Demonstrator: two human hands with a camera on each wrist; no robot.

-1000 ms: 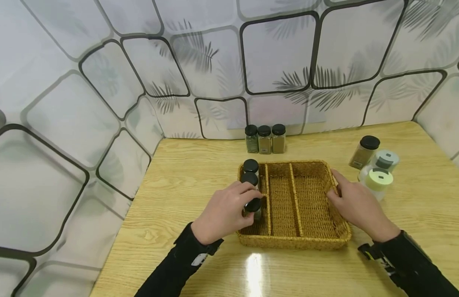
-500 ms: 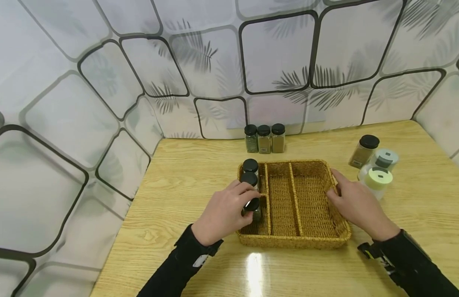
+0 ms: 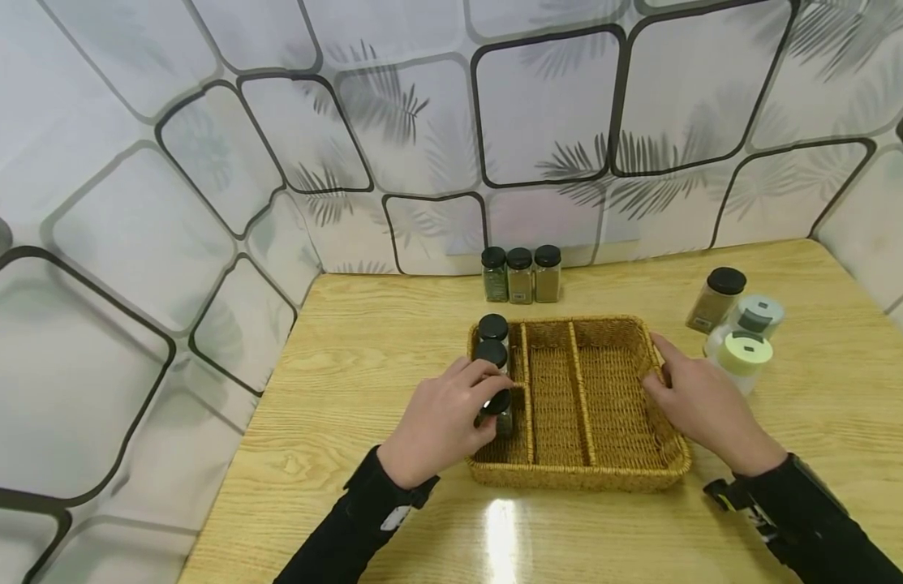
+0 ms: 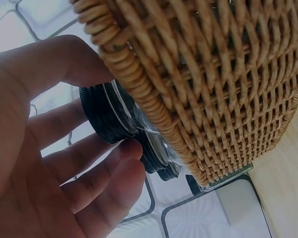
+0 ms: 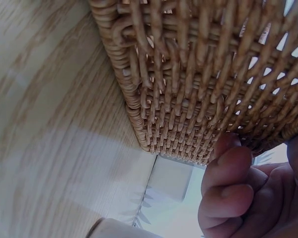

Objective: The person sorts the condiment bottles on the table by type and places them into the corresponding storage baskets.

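In the head view, a wicker basket with several compartments stands on the table. My left hand pinches the black lid of a spice jar at the front of the left column. Two more black-lidded jars, a middle one and a rear one, stand behind it in that column. The left wrist view shows thumb and fingers around the black lid, just above the basket's rim. My right hand grips the basket's right rim; in the right wrist view its curled fingers touch the weave.
Three black-lidded spice jars stand in a row behind the basket, near the wall. Right of it are a brown jar, a container with a pale grey-white lid and one with a yellow-green lid. Patterned cloth walls enclose the table.
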